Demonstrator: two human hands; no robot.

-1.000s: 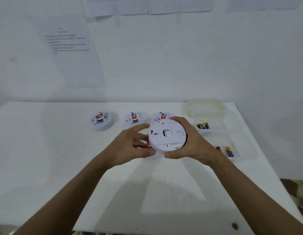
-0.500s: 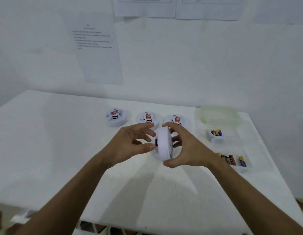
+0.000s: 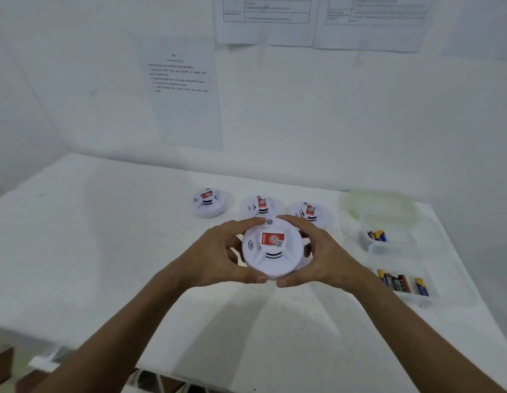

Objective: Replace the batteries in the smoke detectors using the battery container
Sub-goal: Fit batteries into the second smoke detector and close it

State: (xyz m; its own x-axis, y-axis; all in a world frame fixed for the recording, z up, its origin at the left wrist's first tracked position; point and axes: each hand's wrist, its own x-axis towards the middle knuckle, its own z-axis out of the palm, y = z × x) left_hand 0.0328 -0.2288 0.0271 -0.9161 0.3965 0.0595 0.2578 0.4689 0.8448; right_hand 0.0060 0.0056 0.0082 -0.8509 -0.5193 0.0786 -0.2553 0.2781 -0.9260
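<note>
Both hands [image 3: 272, 258] round smoke detector [image 3: 272, 248], label up, above table [image 3: 104, 251]

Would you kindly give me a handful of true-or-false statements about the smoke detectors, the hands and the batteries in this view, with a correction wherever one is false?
1. Both hands grip one smoke detector. True: the left hand and right hand curl round the held detector.
2. The held detector shows its blank back to the camera. False: its front faces up, with a red label and vent slots.
3. Three more detectors sit in a row on the table behind the hands. True: the left one, the middle one and the right one.
4. The batteries lie to the left of the hands. False: the batteries lie in a clear container to the right.
</note>
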